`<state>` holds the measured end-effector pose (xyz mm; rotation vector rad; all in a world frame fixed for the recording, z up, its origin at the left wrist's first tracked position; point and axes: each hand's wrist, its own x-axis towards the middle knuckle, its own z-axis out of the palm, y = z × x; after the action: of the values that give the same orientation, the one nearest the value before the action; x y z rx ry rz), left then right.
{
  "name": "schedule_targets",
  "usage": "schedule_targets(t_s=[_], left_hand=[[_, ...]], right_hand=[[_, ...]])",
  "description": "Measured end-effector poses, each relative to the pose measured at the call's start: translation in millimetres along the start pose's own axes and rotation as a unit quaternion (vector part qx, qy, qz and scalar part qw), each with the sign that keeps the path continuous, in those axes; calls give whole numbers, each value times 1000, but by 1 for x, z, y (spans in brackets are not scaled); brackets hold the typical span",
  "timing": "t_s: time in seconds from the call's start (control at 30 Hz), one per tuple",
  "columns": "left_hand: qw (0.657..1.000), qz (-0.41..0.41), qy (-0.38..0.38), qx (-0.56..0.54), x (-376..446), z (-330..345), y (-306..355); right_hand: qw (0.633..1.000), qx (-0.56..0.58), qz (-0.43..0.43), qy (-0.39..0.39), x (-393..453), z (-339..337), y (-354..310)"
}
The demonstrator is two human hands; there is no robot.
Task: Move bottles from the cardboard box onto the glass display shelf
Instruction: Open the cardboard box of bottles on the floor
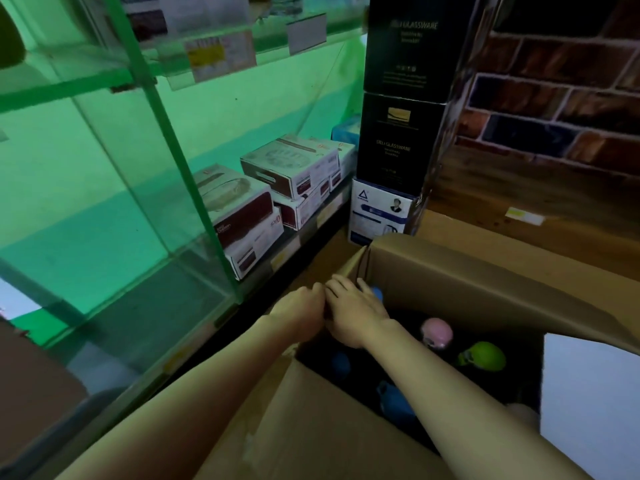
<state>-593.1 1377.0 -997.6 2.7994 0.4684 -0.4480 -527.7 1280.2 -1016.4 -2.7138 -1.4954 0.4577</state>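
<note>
Setting: shop corner with a brick-pattern wall (554, 109), green-tinted glass display shelf (114, 188) on the left and a stack of dark glassware cartons (405, 98) behind.
Shelf contents: white-and-maroon product boxes (287, 168) sit on the lower level; the near glass bay looks free.
Cardboard box: cardboard box (450, 271) stands open just right of the shelf, flaps up.
Bottles: several stand inside in shadow; a pink cap (437, 332), a green cap (483, 355) and blue tops (394, 398) show, bodies hidden.
Left hand: left hand (301, 311) is at the box's near-left corner, fingers curled; what it grips is hidden, so its hold cannot be told.
Right hand: right hand (356, 306) reaches over the same corner, fingers bent down over a blue top; whether it holds it is not plain.
Handling, judged: bottles are likely rigid, smooth and light if empty; caps may be slippery and could twist.
Where to hold: best around the body or neck below the cap, lifting straight up to clear the flaps.
Caution: glass shelf calls for a gentle set-down.
</note>
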Motion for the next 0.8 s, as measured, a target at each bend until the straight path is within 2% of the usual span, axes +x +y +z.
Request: schedule_targets(t_s=[0.07, 0.13, 0.23, 0.3, 0.37, 0.43, 0.63, 0.7, 0.8], left_hand=[[1000, -8, 9, 4, -1, 1, 5], [997, 10, 54, 46, -4, 4, 9], [979, 113, 134, 102, -5, 12, 26], [972, 170, 115, 110, -4, 21, 50], [970, 199, 73, 118, 0, 36, 79], [970, 212, 37, 114, 3, 52, 108], [970, 221, -60, 86, 0, 73, 166], [968, 232, -64, 70, -2, 75, 177], [963, 266, -30, 37, -6, 82, 200]], right_hand=[[1000, -7, -1, 1, -1, 2, -3], [1000, -3, 0, 13, -8, 8, -3], [996, 39, 84, 12, -30, 16, 14], [979, 3, 198, -59, -49, 19, 38], [939, -19, 317, -134, -74, 19, 62], [908, 14, 388, -159, -97, 16, 78], [891, -3, 435, -129, -124, 9, 91], [875, -20, 470, -114, -132, 0, 98], [837, -26, 533, -122, -150, -16, 115]])
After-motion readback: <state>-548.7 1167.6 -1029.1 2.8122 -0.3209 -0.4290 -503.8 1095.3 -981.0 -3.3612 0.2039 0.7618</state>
